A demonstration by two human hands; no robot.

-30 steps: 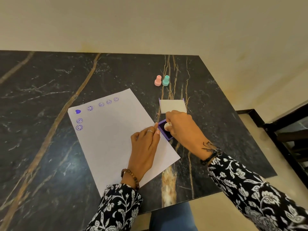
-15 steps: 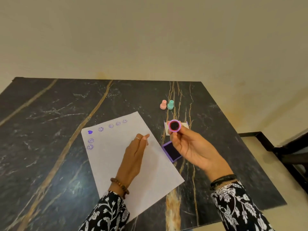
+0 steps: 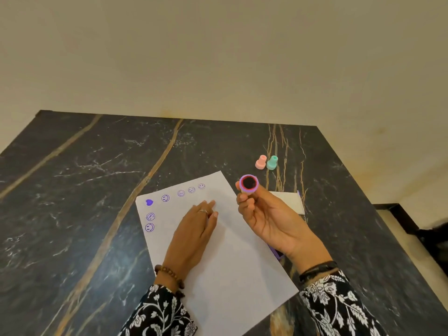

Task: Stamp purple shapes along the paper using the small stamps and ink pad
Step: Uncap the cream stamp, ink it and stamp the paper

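Note:
A white paper point(image 3: 232, 267) lies on the dark marble table point(image 3: 72, 190), with several purple smiley prints and one heart along its top and left edges. My left hand point(image 3: 194, 236) rests flat on the paper, fingers together, holding nothing. My right hand point(image 3: 269, 221) is raised above the paper's right edge and grips a small stamp point(image 3: 249, 183) turned up, so its round inked face points at me. The purple ink pad point(image 3: 277, 253) is mostly hidden under my right hand; its white lid point(image 3: 291, 202) lies behind.
A pink stamp point(image 3: 260, 162) and a teal stamp point(image 3: 272, 163) stand side by side on the table beyond the lid. The table's right edge drops to the floor, where a dark frame point(image 3: 412, 221) stands. A wall rises behind the table.
My right hand lifted the stamp off the ink pad and turned its inked face upward. My left hand slid up onto the middle of the paper. The camera tilted up.

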